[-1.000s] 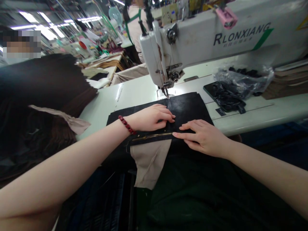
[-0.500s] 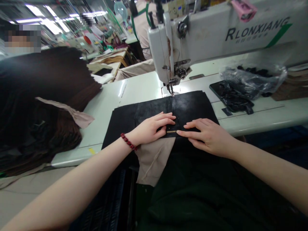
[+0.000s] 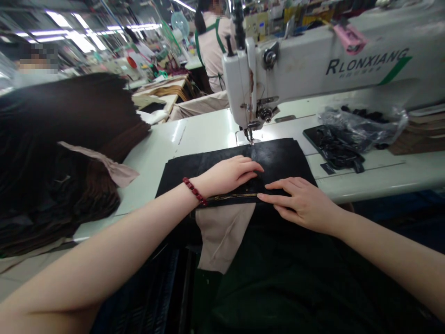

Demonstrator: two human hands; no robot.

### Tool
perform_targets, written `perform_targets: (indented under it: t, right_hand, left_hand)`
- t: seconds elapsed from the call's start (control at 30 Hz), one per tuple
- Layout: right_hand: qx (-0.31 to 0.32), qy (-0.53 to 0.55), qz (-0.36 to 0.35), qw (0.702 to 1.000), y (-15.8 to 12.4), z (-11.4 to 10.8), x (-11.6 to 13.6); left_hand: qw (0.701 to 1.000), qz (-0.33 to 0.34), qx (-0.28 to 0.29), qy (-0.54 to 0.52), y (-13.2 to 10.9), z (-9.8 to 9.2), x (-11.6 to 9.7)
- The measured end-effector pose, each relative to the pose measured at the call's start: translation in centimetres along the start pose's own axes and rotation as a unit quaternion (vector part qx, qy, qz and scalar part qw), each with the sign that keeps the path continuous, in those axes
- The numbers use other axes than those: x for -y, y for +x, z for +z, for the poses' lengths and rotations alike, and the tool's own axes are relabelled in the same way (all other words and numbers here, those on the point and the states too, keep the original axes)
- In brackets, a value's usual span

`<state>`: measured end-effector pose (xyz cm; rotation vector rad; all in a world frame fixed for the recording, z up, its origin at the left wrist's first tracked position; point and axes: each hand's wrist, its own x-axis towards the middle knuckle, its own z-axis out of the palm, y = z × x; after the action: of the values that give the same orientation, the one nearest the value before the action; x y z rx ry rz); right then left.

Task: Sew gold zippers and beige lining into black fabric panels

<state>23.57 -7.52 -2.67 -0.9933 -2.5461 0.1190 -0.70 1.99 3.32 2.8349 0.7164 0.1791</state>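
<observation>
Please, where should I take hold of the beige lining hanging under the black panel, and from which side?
Pinch the beige lining near its loose lower tip, coming from the near side. That part hangs free; its top meets the black panel, where the left hand and right hand rest.

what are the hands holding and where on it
No real grip: the left hand and right hand lie flat on the black panel, the left above the brass zipper, the right at its end.
</observation>
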Motion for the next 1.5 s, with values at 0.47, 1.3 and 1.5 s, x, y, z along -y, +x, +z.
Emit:
perform_targets:
  t: [0.47, 1.3, 1.5]
  right_hand:
    - [-0.01, -0.012, -0.01, 1.0, 0.0, 0.2, -0.1]
    - [-0.007, -0.004, -0.005, 1.0, 0.0, 0.2, 0.1]
    - [-0.003, -0.004, -0.001, 1.0, -0.2, 0.3, 0.0]
  left_hand:
    - [0.956, 0.049, 0.244, -0.156, 7.2, -2.3, 1.7]
    - [0.974, -0.068, -0.029, -0.214, 2.7, -1.6, 3.1]
    - [0.994, -0.001, 0.01, -0.113, -1.4, -1.7, 2.6]
